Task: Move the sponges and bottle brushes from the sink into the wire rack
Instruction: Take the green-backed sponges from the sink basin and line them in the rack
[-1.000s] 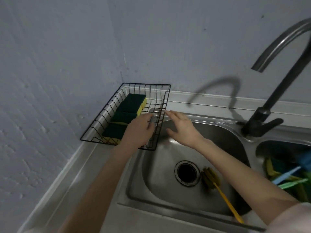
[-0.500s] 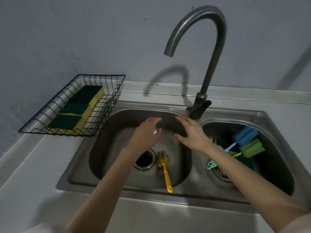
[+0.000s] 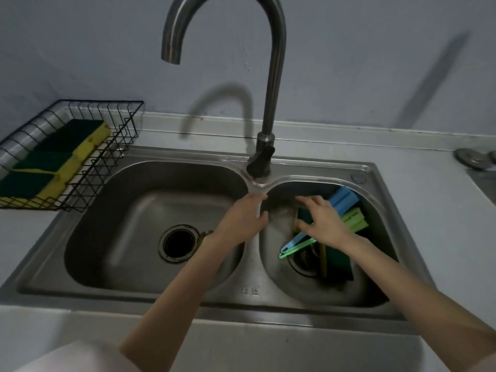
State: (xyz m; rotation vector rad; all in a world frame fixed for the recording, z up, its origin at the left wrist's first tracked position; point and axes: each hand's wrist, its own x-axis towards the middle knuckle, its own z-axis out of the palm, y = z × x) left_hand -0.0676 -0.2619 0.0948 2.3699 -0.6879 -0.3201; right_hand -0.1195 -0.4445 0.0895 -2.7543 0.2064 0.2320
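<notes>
A black wire rack (image 3: pixel 118 146) stands on the counter at the left with three green-and-yellow sponges (image 3: pixel 56 159) lined up inside. The right sink basin (image 3: pixel 308 288) holds a blue bottle brush (image 3: pixel 345 198), a green bottle brush (image 3: pixel 353 221) and a green-and-yellow sponge (image 3: pixel 339 264). My right hand (image 3: pixel 323 224) hovers open over these, fingers spread, holding nothing. My left hand (image 3: pixel 241 221) is open above the divider between the basins. A yellow brush in the left basin (image 3: pixel 134 210) is almost fully hidden behind my left wrist.
A tall curved steel tap (image 3: pixel 271 89) rises behind the divider, its spout over the left basin. The open drain (image 3: pixel 178 242) sits in the left basin. A round metal object (image 3: pixel 473 159) lies on the counter at the far right.
Both hands moved right, from over the left basin to the divider and the right basin. The view shifted right and closer.
</notes>
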